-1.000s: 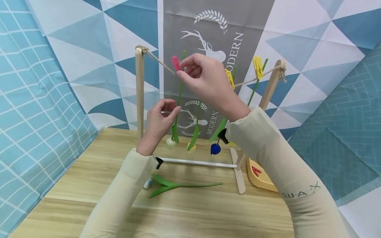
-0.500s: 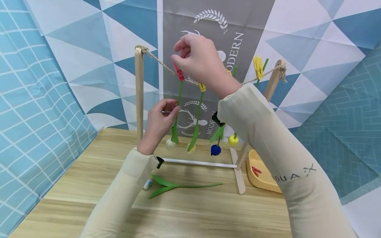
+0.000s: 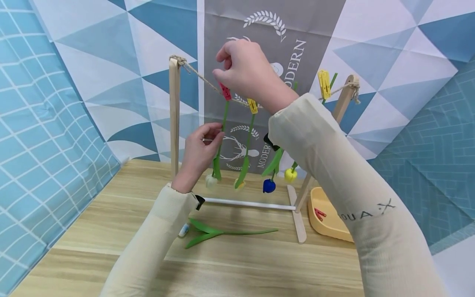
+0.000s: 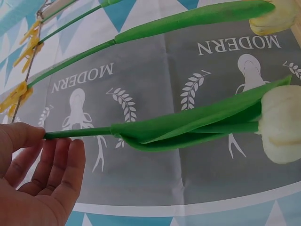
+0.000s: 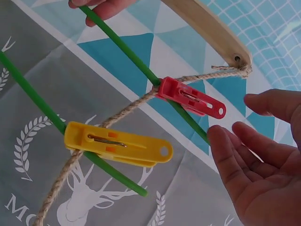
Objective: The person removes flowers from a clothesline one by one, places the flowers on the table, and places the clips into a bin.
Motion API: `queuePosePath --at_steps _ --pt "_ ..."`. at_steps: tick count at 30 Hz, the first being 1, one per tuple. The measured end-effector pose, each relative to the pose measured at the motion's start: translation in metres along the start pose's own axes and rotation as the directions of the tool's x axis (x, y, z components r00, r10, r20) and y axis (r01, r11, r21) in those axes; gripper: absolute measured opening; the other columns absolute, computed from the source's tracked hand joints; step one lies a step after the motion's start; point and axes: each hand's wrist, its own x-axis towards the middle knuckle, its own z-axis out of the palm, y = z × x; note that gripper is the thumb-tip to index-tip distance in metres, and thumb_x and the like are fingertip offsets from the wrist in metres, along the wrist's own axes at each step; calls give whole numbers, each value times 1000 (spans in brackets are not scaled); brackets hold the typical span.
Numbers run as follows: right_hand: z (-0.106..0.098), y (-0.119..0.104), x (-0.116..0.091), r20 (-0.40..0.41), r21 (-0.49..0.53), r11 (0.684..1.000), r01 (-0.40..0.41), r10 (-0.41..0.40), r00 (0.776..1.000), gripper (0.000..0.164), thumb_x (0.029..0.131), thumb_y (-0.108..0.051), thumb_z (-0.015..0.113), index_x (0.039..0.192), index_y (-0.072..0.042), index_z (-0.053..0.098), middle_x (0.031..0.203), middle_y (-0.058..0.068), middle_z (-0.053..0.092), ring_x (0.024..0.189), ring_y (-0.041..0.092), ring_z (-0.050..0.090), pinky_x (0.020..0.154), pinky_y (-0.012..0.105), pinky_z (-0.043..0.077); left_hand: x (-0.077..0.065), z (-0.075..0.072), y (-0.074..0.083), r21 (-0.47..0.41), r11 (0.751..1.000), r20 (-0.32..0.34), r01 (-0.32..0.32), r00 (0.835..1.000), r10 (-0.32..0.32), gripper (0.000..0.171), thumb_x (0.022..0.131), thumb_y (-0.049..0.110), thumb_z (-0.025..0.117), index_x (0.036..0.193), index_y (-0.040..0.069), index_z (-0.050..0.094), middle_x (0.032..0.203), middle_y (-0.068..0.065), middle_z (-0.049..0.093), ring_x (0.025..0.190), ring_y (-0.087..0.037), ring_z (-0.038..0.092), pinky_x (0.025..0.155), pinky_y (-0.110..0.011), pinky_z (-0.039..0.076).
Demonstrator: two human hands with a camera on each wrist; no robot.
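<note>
My left hand [image 3: 200, 146] pinches the green stem of a white artificial tulip [image 4: 282, 125] between thumb and fingertip; the flower hangs head down. A red clothespin [image 5: 190, 99] clips this stem to the twine [image 5: 129, 113]. Just above that clothespin is my right hand [image 3: 246, 70], its fingers loosely bent and apart from it. In the right wrist view a fingertip overlaps the stem's end; I cannot tell whether they touch. Beside it, a yellow clothespin [image 5: 117, 143] holds another stem. A blue tulip [image 3: 269, 185] and a yellow tulip [image 3: 290, 175] hang further right.
Twine runs between two wooden posts [image 3: 174, 119], joined low by a white rod [image 3: 248, 203]. A tulip with green leaves [image 3: 208, 232] lies on the wooden table [image 3: 230, 272]. Red clothespins [image 3: 319, 213] lie in a yellow tray [image 3: 334, 229] at right.
My right hand has let go of the red clothespin and moved up slightly. The clothespin now sits on the twine with the stem. My left hand stays on the stem.
</note>
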Motion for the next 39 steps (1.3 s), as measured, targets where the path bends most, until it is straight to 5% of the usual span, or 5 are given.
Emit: queuePosePath --at_steps 5,8,13,28,39 --pt "-2 0 2 44 -41 999 16 -14 999 37 93 -23 51 126 -9 57 102 2 55 96 12 47 96 21 42 1 0 0 11 1000 -2 -21 1000 21 22 91 9 59 110 -1 63 94 -16 65 82 -22 61 76 -38 56" --pt "-3 -1 4 55 -85 994 65 -60 997 17 91 -19 49 92 -6 61 83 2 47 83 13 41 81 18 38 1 0 0 17 1000 2 -24 1000 24 21 91 8 58 110 -1 62 94 -16 64 82 -22 61 76 -38 56" --pt "-7 -4 9 106 -137 984 117 -103 989 32 86 -11 46 60 -10 28 56 -1 24 56 14 22 66 24 24 1 -1 0 30 999 6 -24 1000 24 20 92 8 57 110 -1 62 95 -15 64 83 -22 61 75 -37 56" --pt "-10 -16 17 201 -164 982 90 -56 978 23 74 2 38 55 -10 32 54 -1 16 49 12 13 45 23 16 1 -3 2 -13 999 13 -39 999 40 18 90 5 58 105 -4 62 97 -16 64 87 -22 63 76 -34 55" --pt "-12 -17 18 277 -138 988 66 -26 961 25 81 -3 46 69 -12 66 58 -5 50 53 11 35 47 24 32 -2 -3 4 -28 999 16 -23 1000 23 19 88 4 60 104 -5 62 99 -17 64 88 -24 62 79 -37 55"
